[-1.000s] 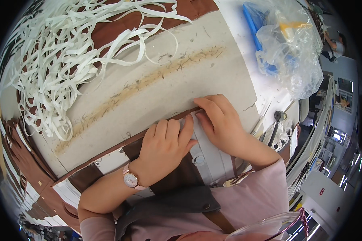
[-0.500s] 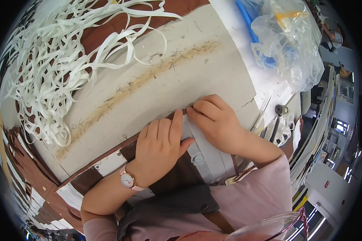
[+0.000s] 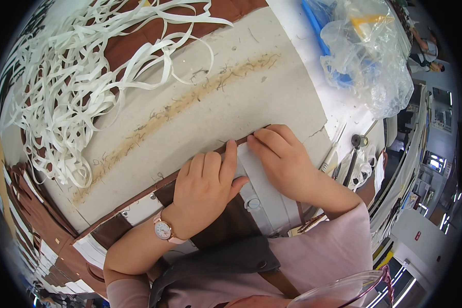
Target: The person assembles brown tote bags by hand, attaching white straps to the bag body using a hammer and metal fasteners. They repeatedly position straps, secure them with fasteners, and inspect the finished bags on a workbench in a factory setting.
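A long panel (image 3: 223,223) of dark brown, white and pale grey sections lies slantwise before me, with a narrow reddish-brown edge (image 3: 164,180) along its far side. My left hand (image 3: 204,179) rests flat on it, fingers stretched toward that edge and thumb apart. The fingers of my right hand (image 3: 287,164) are pinched on the same edge, a little farther right; the fingertips are partly hidden. Between and below the hands, a round disc (image 3: 252,204) shows on the pale grey section.
White tape (image 3: 66,102) lies in a tangled heap on brown material at the left. A grey board (image 3: 231,102) bears a yellowish streak with thread scraps. Clear plastic bags (image 3: 369,61) sit far right, above a black-handled tool (image 3: 355,151). Folded brown pieces (image 3: 36,205) lie left.
My right hand has slid a little to the right along the brown edge, widening the gap between the hands. The left hand stays almost in place.
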A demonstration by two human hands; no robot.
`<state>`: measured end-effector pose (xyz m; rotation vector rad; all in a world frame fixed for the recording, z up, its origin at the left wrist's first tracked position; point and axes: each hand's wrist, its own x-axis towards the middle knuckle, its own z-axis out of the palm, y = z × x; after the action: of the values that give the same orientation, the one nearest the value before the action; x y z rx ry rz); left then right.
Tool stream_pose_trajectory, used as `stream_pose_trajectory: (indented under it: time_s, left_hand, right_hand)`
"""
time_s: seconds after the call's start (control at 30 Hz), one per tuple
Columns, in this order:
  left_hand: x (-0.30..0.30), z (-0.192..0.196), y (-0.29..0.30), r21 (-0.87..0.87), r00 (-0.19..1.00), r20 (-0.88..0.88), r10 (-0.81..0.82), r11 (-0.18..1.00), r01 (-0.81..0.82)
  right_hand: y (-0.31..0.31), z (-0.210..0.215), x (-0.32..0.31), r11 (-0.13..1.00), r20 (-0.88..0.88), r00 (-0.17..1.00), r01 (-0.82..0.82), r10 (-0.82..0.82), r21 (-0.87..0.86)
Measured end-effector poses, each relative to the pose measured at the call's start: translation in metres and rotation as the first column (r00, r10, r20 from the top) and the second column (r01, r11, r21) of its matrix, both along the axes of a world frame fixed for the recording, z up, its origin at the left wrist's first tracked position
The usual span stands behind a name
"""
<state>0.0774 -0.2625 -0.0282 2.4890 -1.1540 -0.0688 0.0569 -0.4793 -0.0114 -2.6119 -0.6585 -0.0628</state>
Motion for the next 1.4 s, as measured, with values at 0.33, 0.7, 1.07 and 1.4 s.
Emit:
stream_pose_trajectory:
  time_s: [0.33,0.7,1.07,1.4]
  left_hand:
    - [0.008,-0.005,-0.001,-0.212,0.992,-0.113,0.064,0.973,-0.087]
    - [0.009,-0.005,-0.001,-0.228,0.980,-0.185,0.072,0.967,-0.115]
    - [0.013,-0.003,-0.002,-0.242,0.958,-0.274,0.083,0.958,-0.152]
    - [0.010,-0.002,0.003,-0.051,0.999,-0.046,-0.015,0.999,0.012]
  right_hand:
    - [0.000,-0.003,-0.011,0.994,0.049,0.994,0.090,-0.093,0.067]
    - [0.001,-0.005,-0.010,0.998,0.113,0.993,0.020,-0.028,0.068]
    - [0.011,-0.006,-0.015,0.998,0.136,0.989,0.058,-0.054,-0.026]
    - [0.012,-0.004,-0.020,0.995,0.096,0.994,0.064,-0.057,-0.076]
